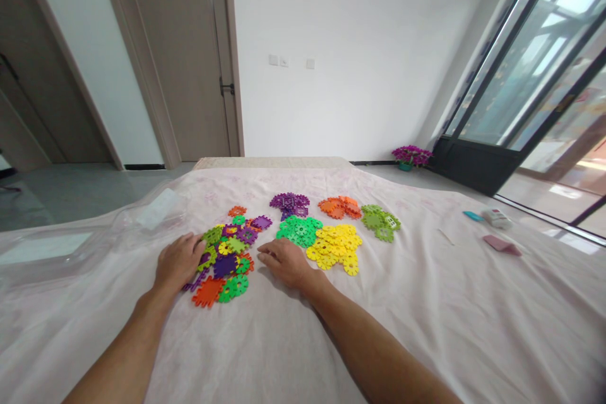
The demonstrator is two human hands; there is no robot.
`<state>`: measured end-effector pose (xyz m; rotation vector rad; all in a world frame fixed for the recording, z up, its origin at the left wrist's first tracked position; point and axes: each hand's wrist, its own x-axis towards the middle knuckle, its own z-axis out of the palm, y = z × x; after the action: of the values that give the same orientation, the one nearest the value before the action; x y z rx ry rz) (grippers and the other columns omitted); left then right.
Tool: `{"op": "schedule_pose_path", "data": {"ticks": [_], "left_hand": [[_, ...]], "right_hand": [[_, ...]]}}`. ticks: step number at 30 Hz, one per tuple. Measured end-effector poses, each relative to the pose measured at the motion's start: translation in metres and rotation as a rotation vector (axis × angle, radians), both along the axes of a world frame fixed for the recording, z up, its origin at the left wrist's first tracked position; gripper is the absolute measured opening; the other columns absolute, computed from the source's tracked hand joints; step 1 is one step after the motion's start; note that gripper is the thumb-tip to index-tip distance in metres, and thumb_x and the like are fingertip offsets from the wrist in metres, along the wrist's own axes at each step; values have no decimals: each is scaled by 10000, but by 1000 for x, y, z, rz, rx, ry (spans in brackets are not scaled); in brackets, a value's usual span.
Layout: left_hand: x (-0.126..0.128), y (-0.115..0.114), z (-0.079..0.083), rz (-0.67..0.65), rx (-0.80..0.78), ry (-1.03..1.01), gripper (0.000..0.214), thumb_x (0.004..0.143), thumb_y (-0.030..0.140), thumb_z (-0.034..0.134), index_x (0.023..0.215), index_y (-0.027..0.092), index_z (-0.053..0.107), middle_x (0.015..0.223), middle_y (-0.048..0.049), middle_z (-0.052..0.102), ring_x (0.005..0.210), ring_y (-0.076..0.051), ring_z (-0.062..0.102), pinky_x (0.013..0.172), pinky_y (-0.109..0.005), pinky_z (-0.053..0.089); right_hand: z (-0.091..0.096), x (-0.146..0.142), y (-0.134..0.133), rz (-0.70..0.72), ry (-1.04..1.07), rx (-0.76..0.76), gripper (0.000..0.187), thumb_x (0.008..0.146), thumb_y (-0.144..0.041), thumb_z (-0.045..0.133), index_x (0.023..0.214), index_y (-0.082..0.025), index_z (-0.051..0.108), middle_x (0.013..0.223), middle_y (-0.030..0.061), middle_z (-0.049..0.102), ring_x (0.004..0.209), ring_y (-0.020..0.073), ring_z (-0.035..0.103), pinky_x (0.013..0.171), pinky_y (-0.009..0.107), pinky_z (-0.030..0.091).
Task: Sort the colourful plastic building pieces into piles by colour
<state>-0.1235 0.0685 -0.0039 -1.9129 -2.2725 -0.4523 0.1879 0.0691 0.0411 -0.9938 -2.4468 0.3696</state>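
Note:
My left hand [178,263] rests at the left edge of a mixed pile of toothed plastic building discs [226,265], its fingers reaching onto the pieces. Orange, green, purple, yellow and lime discs overlap in this pile. On its right side, my right hand [286,263] is low over the cloth, fingers loosely bent and pointing left, with no piece visible in them. Just beyond that hand lies a heap of green discs [299,231], with yellow discs [337,245] to the right. Farther back are purple discs [290,202], orange discs [339,207] and lime discs [379,221].
A pale pink cloth [426,303] covers the surface. Clear plastic packaging [52,252] lies at the left. To the right are a small white box [497,218], a blue item [472,216] and a folded pink piece [502,245]. Purple flowers [411,155] stand beyond.

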Motion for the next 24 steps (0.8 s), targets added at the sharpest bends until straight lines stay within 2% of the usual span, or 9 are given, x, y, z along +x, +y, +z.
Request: {"op": "schedule_pose_path", "data": {"ticks": [3,6,12,14,20,24], "left_hand": [[1,0,2,-6,-1,1,547,996,434,240,1265,211,661,1369,-89,636,1249,-249,584,1065,-366,406],[2,-1,4,-15,-15,16,545,995,429,240,1246,203,667,1344,-93,651,1220,-248,601,1052,-364,418],[1,-1,3,-12,-10,11,545,999,429,238,1265,202,656,1349,-90,648,1215,-241,602,1054,-358,415],[1,-1,2,-9,-8,4,550,999,427,235,1268,197,656,1354,-95,644,1218,-250,599,1055,-370,414],[1,0,2,-10,-2,7,541,991,429,256,1262,200,665,1334,-99,654,1199,-256,607,1044,-372,423],[0,0,1,-16,0,5,545,996,433,242,1254,203,663,1332,-95,656,1200,-251,608,1049,-364,418]], "right_hand": [[1,-6,-8,123,-24,22,405,952,-461,619,1286,-233,642,1163,70,720,1052,209,626,938,325,422],[-3,-12,-14,201,-52,61,535,859,-528,713,1313,-259,623,1222,82,689,1102,241,599,959,361,417],[-8,-16,-15,171,-41,74,308,934,-387,637,1204,-244,673,1144,76,700,1058,220,600,945,354,416],[-7,-15,-15,165,-36,74,317,939,-369,626,1225,-236,661,1167,82,697,1069,222,600,950,358,417],[-5,-16,-20,219,-65,104,537,881,-486,685,1358,-265,579,1397,84,601,1197,260,563,1006,393,415],[-6,-17,-18,195,-42,92,367,913,-375,655,1260,-256,645,1282,72,672,1146,235,596,977,366,424]]}}
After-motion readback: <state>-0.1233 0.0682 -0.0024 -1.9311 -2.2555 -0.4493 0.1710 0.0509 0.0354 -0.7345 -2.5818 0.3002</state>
